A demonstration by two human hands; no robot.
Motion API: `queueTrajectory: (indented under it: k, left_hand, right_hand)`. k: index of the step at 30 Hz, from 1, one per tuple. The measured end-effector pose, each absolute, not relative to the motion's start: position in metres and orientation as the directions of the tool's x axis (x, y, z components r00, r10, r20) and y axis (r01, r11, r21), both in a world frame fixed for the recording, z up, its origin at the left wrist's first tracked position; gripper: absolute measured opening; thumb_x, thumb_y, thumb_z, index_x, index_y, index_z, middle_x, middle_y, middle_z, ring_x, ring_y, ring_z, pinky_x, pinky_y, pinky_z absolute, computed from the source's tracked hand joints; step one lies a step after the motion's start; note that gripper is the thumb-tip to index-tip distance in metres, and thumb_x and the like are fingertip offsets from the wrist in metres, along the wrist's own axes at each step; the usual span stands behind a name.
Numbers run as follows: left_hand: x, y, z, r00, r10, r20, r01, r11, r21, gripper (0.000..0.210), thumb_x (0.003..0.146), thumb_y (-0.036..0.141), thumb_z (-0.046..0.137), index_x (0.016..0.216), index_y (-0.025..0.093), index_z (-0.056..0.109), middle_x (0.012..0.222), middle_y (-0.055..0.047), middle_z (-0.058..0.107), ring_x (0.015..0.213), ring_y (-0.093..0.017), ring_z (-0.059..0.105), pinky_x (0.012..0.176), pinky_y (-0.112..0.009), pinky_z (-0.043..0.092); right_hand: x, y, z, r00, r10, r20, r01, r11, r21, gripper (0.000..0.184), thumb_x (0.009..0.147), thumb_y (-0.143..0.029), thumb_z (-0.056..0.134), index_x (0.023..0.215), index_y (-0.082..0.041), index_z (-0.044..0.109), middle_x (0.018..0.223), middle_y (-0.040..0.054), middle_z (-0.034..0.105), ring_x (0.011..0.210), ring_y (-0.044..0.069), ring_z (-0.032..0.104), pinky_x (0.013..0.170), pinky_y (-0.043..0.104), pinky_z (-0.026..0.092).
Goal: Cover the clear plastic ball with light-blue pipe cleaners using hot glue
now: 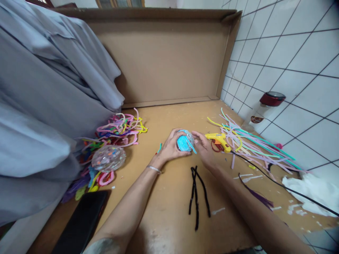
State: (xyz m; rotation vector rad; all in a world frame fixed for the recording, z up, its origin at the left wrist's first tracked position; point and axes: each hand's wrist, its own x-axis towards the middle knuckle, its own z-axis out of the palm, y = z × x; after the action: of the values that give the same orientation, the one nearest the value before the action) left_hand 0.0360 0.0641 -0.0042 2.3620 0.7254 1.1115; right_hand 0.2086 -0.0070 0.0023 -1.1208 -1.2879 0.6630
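Note:
My left hand (171, 146) curls round a small rounded clear object with light blue pipe cleaner (182, 144) laid in rows over it. One loose blue end sticks out toward the lower right. Beside the object's right edge is my right hand (203, 146), its fingers stretched toward it and slightly apart; whether they touch it I cannot tell. Just past that hand lies a yellow glue gun (218, 140) with an orange-red trigger and a black cord. Several black pipe cleaners (196, 197) lie on the table below the hands, some crossing at the top.
Left are a tangle of coloured pipe cleaners (119, 130), a clear plastic piece (108, 158), a black phone (82, 222) and a grey cloth (53, 88). Right are straight pipe cleaners (254, 144), a red-lidded jar (265, 106) and white tissue (309, 192). A cardboard panel (164, 60) stands behind.

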Motion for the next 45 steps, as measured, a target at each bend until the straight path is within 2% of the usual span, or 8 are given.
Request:
queueTrajectory:
  k: [4, 11, 19, 24, 28, 34, 40, 45]
  left_hand:
    - [0.038, 0.063, -0.002, 0.475, 0.657, 0.586, 0.217, -0.732, 0.646, 0.07, 0.059, 0.034, 0.087, 0.12, 0.024, 0.055, 0.128, -0.01, 0.056, 0.122, -0.029, 0.056, 0.106, -0.046, 0.046]
    - [0.038, 0.06, 0.005, 0.5, 0.761, 0.414, 0.165, -0.552, 0.817, 0.065, 0.06, 0.029, 0.085, 0.119, 0.022, 0.058, 0.121, -0.008, 0.061, 0.112, -0.027, 0.061, 0.099, -0.041, 0.049]
    - [0.036, 0.061, 0.007, 0.539, 0.697, 0.473, 0.163, -0.637, 0.753, 0.065, 0.059, 0.028, 0.087, 0.118, 0.023, 0.059, 0.126, -0.01, 0.059, 0.123, -0.029, 0.056, 0.107, -0.047, 0.044]
    - [0.031, 0.062, 0.009, 0.623, 0.611, 0.487, 0.123, -0.692, 0.711, 0.067, 0.058, 0.031, 0.09, 0.117, 0.022, 0.06, 0.138, -0.014, 0.05, 0.134, -0.032, 0.048, 0.113, -0.051, 0.039]
    - [0.03, 0.063, 0.01, 0.634, 0.577, 0.515, 0.07, -0.706, 0.705, 0.067, 0.06, 0.032, 0.09, 0.119, 0.022, 0.06, 0.136, -0.014, 0.051, 0.134, -0.032, 0.048, 0.113, -0.052, 0.039]
    - [0.033, 0.063, 0.009, 0.637, 0.597, 0.488, 0.1, -0.691, 0.716, 0.068, 0.057, 0.031, 0.09, 0.118, 0.024, 0.059, 0.134, -0.012, 0.053, 0.132, -0.032, 0.05, 0.112, -0.053, 0.039]
    - [0.035, 0.06, 0.001, 0.584, 0.683, 0.438, 0.091, -0.591, 0.801, 0.079, 0.055, 0.032, 0.09, 0.123, 0.024, 0.049, 0.131, -0.01, 0.055, 0.12, -0.028, 0.057, 0.103, -0.045, 0.047]
    - [0.035, 0.058, 0.005, 0.582, 0.708, 0.399, 0.174, -0.588, 0.79, 0.088, 0.056, 0.034, 0.089, 0.131, 0.024, 0.046, 0.13, -0.01, 0.056, 0.118, -0.028, 0.058, 0.103, -0.044, 0.048]
  right_hand:
    - [0.207, -0.01, 0.005, 0.213, 0.889, 0.405, 0.191, 0.369, -0.91, 0.035, 0.088, -0.036, 0.052, 0.119, -0.024, 0.063, 0.123, 0.009, 0.064, 0.117, 0.023, 0.06, 0.104, 0.043, 0.048]
    - [0.204, -0.012, 0.003, 0.272, 0.865, 0.421, 0.231, 0.366, -0.902, 0.028, 0.086, -0.031, 0.054, 0.111, -0.022, 0.065, 0.11, 0.0083, 0.068, 0.105, 0.022, 0.064, 0.094, 0.041, 0.053]
    - [0.202, -0.011, -0.002, 0.323, 0.842, 0.433, 0.309, 0.339, -0.889, 0.025, 0.084, -0.03, 0.054, 0.105, -0.022, 0.066, 0.105, 0.0087, 0.066, 0.098, 0.023, 0.063, 0.087, 0.041, 0.054]
    - [0.205, -0.013, 0.004, 0.301, 0.829, 0.472, 0.384, 0.348, -0.855, 0.03, 0.092, -0.035, 0.045, 0.106, -0.022, 0.068, 0.108, 0.009, 0.065, 0.106, 0.024, 0.06, 0.097, 0.045, 0.05]
    - [0.206, -0.012, 0.005, 0.217, 0.843, 0.493, 0.451, 0.361, -0.816, 0.035, 0.096, -0.038, 0.041, 0.11, -0.022, 0.069, 0.108, 0.0097, 0.063, 0.111, 0.025, 0.058, 0.103, 0.046, 0.046]
    - [0.208, -0.011, 0.003, 0.137, 0.862, 0.488, 0.481, 0.372, -0.793, 0.037, 0.098, -0.043, 0.04, 0.115, -0.026, 0.069, 0.112, 0.0089, 0.059, 0.114, 0.024, 0.056, 0.104, 0.045, 0.046]
    - [0.208, -0.014, 0.008, 0.089, 0.846, 0.526, 0.531, 0.407, -0.744, 0.041, 0.1, -0.043, 0.037, 0.118, -0.026, 0.069, 0.111, 0.01, 0.056, 0.112, 0.026, 0.056, 0.102, 0.047, 0.047]
    - [0.207, -0.015, 0.008, 0.056, 0.848, 0.527, 0.582, 0.402, -0.707, 0.042, 0.101, -0.043, 0.034, 0.12, -0.027, 0.067, 0.111, 0.0101, 0.055, 0.112, 0.026, 0.056, 0.102, 0.047, 0.047]
